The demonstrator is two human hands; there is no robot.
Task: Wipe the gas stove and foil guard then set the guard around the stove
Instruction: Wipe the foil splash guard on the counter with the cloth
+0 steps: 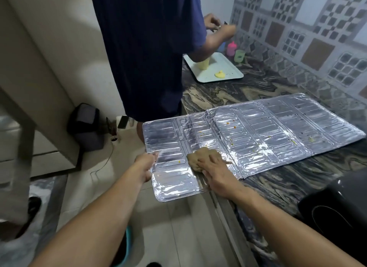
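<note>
foil guard (258,131) lies flat on the desk (297,175), long axis running from lower left toward the right edge of the frame. left hand (146,165) pinches its overhanging left edge; right hand (216,173), fingers flat, presses a cloth (198,157) just beside, with unwiped specks further right.

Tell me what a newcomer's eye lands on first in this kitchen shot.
The shiny foil guard lies unfolded flat on the dark marbled counter, its near end hanging past the edge and flecked with food spots. The left hand grips that overhanging edge while the right hand presses a brown cloth on the foil. Beyond, a second person in dark blue works over a white tray.
</note>
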